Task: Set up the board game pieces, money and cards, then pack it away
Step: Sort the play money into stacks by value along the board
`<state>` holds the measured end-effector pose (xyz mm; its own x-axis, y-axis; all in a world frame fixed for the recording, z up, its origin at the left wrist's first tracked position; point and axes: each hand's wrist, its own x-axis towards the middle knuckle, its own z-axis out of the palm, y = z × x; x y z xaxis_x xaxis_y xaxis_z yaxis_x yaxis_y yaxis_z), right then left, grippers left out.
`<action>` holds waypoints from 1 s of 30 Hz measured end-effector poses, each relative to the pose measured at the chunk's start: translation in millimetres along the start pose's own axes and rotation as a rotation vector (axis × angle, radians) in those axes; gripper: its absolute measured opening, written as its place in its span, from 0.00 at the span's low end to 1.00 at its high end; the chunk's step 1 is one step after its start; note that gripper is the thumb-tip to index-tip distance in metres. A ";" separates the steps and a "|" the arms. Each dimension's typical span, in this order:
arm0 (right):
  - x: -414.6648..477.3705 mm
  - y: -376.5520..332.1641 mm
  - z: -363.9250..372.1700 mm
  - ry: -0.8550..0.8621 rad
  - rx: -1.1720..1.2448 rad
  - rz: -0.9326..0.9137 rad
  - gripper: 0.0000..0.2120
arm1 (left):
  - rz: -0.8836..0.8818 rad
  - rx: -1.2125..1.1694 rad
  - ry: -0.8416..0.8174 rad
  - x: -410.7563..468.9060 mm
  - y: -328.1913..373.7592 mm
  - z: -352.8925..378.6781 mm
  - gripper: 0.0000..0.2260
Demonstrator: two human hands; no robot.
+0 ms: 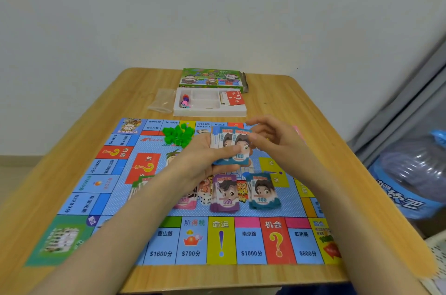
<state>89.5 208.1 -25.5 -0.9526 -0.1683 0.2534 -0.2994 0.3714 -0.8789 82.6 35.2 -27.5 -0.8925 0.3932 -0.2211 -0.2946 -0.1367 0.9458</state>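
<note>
Wooden table (277, 92): left hand (205, 159) grips the 100 notes (242, 156), right hand (272, 135) pinches their top edge; flimsy, slippery paper, probably best held edgewise.

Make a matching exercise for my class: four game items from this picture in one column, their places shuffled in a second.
Items
1. purple stack of 500 paper notes
2. pile of small green plastic houses
3. red question-mark paper cards
4. fanned blue 100 paper notes

Places
A. right compartment of the white plastic tray
B. held in the left hand
C. middle of the paper game board, beside the white die
D. far end of the board

Pairs: 1-C; 2-D; 3-A; 4-B
</note>
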 end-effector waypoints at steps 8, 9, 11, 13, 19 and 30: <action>0.0 0.7 2.6 0.082 -0.132 -0.084 0.16 | -0.064 -0.125 -0.102 -1.0 1.5 0.4 0.07; 0.3 0.8 2.2 0.095 -0.139 -0.086 0.16 | -0.071 -0.151 -0.099 -0.6 1.8 0.4 0.08; 0.5 1.4 1.8 0.114 -0.135 -0.088 0.15 | -0.069 -0.182 -0.090 -0.3 2.1 0.3 0.09; 0.7 2.6 1.5 0.129 -0.133 -0.089 0.15 | -0.054 -0.168 -0.082 -0.1 2.1 -0.3 0.08; 0.2 1.5 2.0 0.122 -0.124 -0.099 0.13 | -0.017 -0.138 0.010 3.2 0.6 -2.6 0.12; -0.2 -3.0 -8.6 0.061 -0.035 -0.004 0.10 | 0.030 -0.100 0.082 4.5 0.1 -3.2 0.12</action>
<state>90.1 214.9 -19.4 -0.9527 -0.1145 0.2815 -0.3036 0.4030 -0.8634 77.5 34.1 -29.2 -0.9252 0.3122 -0.2156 -0.2961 -0.2388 0.9248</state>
